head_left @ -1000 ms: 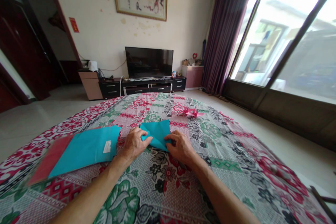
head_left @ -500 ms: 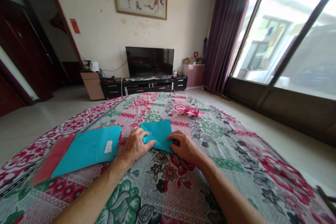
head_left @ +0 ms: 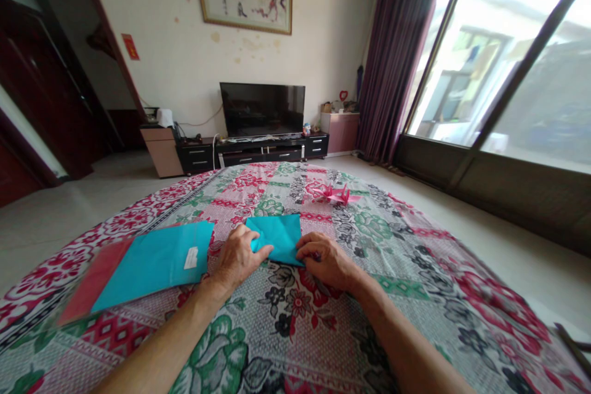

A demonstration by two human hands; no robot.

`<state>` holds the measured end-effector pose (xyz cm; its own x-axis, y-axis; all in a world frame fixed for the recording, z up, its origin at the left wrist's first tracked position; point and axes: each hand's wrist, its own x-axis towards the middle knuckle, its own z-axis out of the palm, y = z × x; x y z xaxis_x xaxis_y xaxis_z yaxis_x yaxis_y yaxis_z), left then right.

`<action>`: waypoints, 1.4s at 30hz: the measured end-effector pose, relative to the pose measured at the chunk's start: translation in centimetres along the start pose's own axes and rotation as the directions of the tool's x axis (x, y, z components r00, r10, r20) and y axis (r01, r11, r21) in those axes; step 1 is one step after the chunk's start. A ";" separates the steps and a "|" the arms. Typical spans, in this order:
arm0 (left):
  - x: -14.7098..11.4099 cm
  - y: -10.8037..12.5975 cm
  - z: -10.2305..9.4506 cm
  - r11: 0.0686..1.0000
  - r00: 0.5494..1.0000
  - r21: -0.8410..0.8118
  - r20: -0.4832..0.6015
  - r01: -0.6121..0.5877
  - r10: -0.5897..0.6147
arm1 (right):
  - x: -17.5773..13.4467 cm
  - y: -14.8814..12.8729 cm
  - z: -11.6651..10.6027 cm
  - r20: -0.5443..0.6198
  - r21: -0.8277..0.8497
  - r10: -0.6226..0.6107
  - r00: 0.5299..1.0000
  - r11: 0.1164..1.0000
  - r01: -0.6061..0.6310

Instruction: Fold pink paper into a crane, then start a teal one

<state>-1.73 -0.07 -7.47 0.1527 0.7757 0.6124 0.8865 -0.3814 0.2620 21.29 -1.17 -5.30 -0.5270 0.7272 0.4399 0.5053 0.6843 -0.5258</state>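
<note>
A blue sheet of paper [head_left: 279, 234], creased and folded over at its near side, lies on the patterned tablecloth between my two hands. My left hand [head_left: 241, 253] grips its left edge, with the thumb pressed on top of the paper. At the right edge, my right hand [head_left: 323, 257] pinches the near corner between curled fingers and thumb. Left of my left hand lies a clear packet of blue paper [head_left: 154, 261] with a white label and a red sheet showing at its left end.
Folded pink paper pieces [head_left: 339, 195] stand on the floral tablecloth [head_left: 277, 314] beyond my right hand. Past the round table are a black television [head_left: 263, 109], a low cabinet [head_left: 272, 151] and a large window [head_left: 498, 74] at the right.
The paper's far edge has come slightly nearer, and its near side lies a little further in. My right hand has shifted slightly; my left hand keeps its hold.
</note>
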 end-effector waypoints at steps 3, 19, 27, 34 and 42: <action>0.0 0.0 0.0 1.000 1.000 0.007 -0.009 0.002 -0.002 | 0.1 -0.6 -0.4 0.048 0.007 0.024 0.999 1.000 -0.025; -0.1 0.0 0.0 0.999 1.000 0.039 -0.016 -0.001 0.001 | -0.2 -0.5 0.4 0.003 -0.071 0.020 1.000 0.997 -0.020; -0.1 0.1 0.1 0.998 1.000 0.057 -0.015 -0.001 0.002 | -0.3 -0.5 -0.1 0.064 -0.033 0.049 0.997 0.998 -0.047; -0.1 0.2 0.0 1.000 0.999 0.028 -0.037 -0.002 0.003 | -0.4 -0.7 -1.7 0.194 0.050 0.089 0.977 0.994 -0.100; -0.1 0.1 0.1 1.000 1.000 0.001 -0.023 0.016 -0.016 | -0.4 -0.5 -2.3 0.245 0.098 0.078 0.966 0.990 -0.104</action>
<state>-1.62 -0.10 -7.60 0.1286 0.7697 0.6253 0.8893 -0.3685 0.2708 22.80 -1.70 -3.57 -0.6375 0.7425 0.2057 0.4884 0.5959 -0.6374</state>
